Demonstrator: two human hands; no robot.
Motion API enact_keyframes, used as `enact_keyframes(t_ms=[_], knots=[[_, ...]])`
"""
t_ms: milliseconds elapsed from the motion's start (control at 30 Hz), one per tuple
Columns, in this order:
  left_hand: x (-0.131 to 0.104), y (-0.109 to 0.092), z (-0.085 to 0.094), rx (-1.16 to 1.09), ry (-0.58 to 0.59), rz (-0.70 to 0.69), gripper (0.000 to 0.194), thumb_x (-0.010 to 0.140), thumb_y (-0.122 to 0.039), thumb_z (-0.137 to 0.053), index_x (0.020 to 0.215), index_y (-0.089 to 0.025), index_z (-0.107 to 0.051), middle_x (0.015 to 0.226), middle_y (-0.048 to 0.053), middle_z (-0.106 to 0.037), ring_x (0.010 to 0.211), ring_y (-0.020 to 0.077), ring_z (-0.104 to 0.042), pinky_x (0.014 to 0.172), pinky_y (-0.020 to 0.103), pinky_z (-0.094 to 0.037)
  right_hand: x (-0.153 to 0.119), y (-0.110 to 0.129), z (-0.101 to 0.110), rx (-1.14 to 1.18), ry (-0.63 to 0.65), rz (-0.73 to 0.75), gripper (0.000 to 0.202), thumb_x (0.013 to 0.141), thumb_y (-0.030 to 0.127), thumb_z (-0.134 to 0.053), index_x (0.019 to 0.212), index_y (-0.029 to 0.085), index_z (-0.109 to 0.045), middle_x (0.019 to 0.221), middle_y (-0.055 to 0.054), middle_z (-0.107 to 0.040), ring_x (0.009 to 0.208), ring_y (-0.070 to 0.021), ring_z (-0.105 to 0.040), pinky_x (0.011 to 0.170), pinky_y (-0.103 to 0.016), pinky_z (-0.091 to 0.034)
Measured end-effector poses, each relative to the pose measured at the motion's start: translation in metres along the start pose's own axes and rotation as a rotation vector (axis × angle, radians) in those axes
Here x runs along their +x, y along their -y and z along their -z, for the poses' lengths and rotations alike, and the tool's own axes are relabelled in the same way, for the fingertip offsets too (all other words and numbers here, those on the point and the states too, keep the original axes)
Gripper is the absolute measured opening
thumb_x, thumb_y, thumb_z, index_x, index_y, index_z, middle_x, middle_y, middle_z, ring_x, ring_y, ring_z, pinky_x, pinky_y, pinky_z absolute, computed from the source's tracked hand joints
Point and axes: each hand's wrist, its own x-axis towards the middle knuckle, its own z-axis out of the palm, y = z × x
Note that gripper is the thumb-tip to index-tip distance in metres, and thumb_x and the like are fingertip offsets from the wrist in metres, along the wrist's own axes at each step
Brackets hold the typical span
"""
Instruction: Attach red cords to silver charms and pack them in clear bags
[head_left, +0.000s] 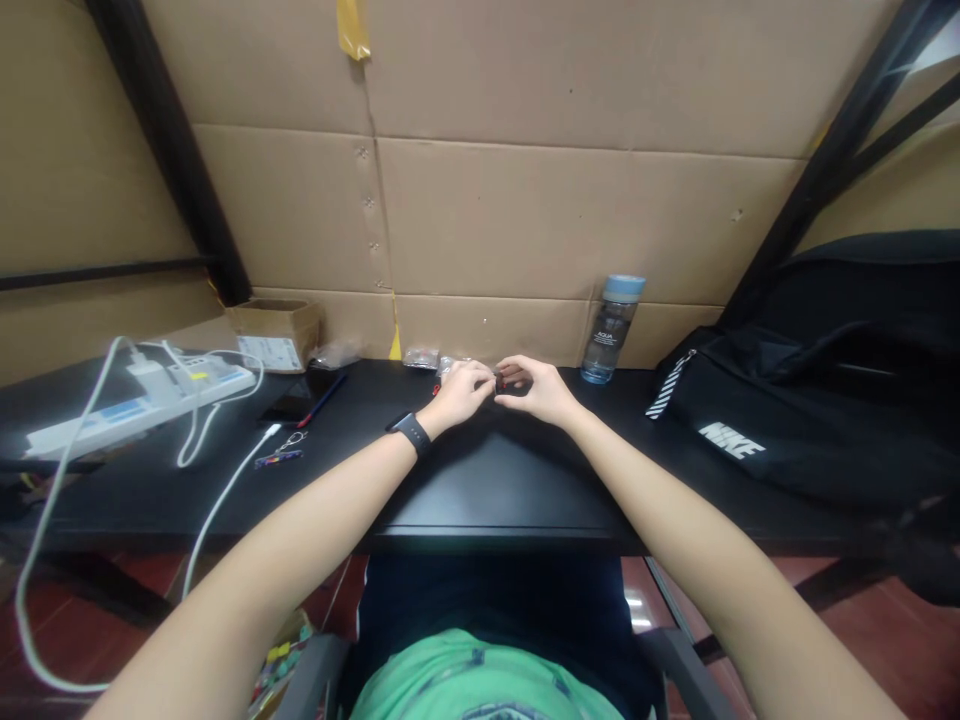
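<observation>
Both hands meet over the back middle of the black table. My left hand, with a dark watch on its wrist, has its fingers pinched together. Facing it, my right hand curls thumb and fingers around the same spot. Between the fingertips shows a small dark and red piece, too small to name and mostly covered. Just behind my left hand lie small clear plastic packets. A bit of red peeks out beside that hand.
A water bottle and a black bag stand on the right. To the left are a power strip with white cables, an open cardboard box, a dark phone-like slab, a pen and a keychain. Cardboard walls the back.
</observation>
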Motion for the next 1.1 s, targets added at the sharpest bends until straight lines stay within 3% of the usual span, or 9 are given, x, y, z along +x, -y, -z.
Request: enact_keyframes(t_ms=[133,267,367,633,833,1100], knots=[[0.003,0.008,0.003,-0.143,0.017,0.076,0.043,0.106,-0.045,-0.041,0.103,-0.021,-0.076,0.111,0.007,-0.076,0.110,0.0266,-0.065,0.103,0.040,-0.045,0.000,-0.005,0.001,0.001,-0.047,-0.017,0.053,0.069,0.028,-0.088,0.117,0.023,-0.066,0.108,-0.008,-0.077,0.097,-0.0252,-0.077,0.085,-0.038,-0.061],[0.002,0.017,0.000,-0.509,0.127,0.095,0.053,0.101,-0.060,-0.049,0.122,-0.016,-0.070,0.119,0.011,-0.073,0.115,0.0273,-0.066,0.103,0.038,-0.047,0.001,-0.003,0.003,-0.066,-0.052,0.016,0.053,0.070,0.029,-0.088,0.118,0.025,-0.066,0.109,-0.006,-0.078,0.101,-0.0250,-0.076,0.086,-0.038,-0.059],[0.001,0.020,-0.004,-0.672,0.181,0.118,0.059,0.096,-0.063,-0.057,0.128,-0.014,-0.066,0.123,0.014,-0.072,0.117,0.0278,-0.066,0.106,0.040,-0.048,0.001,0.000,0.003,-0.111,-0.037,0.045,0.051,0.072,0.028,-0.087,0.118,0.026,-0.066,0.110,-0.004,-0.078,0.104,-0.0246,-0.075,0.087,-0.038,-0.057],[0.002,0.020,-0.006,-0.816,0.187,0.179,0.058,0.085,-0.056,-0.077,0.124,-0.013,-0.068,0.124,0.016,-0.072,0.115,0.0295,-0.068,0.105,0.046,-0.050,0.002,0.001,0.002,-0.153,-0.016,0.055,0.049,0.071,0.025,-0.085,0.115,0.025,-0.066,0.110,-0.005,-0.076,0.103,-0.0236,-0.073,0.086,-0.036,-0.055],[-0.001,0.014,-0.002,-0.812,0.132,0.151,0.055,0.075,-0.037,-0.089,0.121,-0.014,-0.069,0.114,0.014,-0.073,0.109,0.0251,-0.068,0.104,0.047,-0.053,0.004,-0.009,0.005,-0.222,-0.098,0.098,0.024,0.074,0.019,-0.076,0.097,0.022,-0.070,0.112,-0.008,-0.070,0.104,-0.0249,-0.068,0.085,-0.038,-0.055],[-0.003,0.005,0.004,-0.849,0.083,0.154,0.050,0.070,-0.026,-0.091,0.114,-0.014,-0.070,0.119,0.012,-0.069,0.104,0.0234,-0.070,0.102,0.047,-0.055,0.002,-0.011,0.001,-0.194,-0.096,0.066,0.006,0.079,0.026,-0.076,0.084,0.023,-0.077,0.111,-0.008,-0.072,0.102,-0.0244,-0.071,0.088,-0.039,-0.055]])
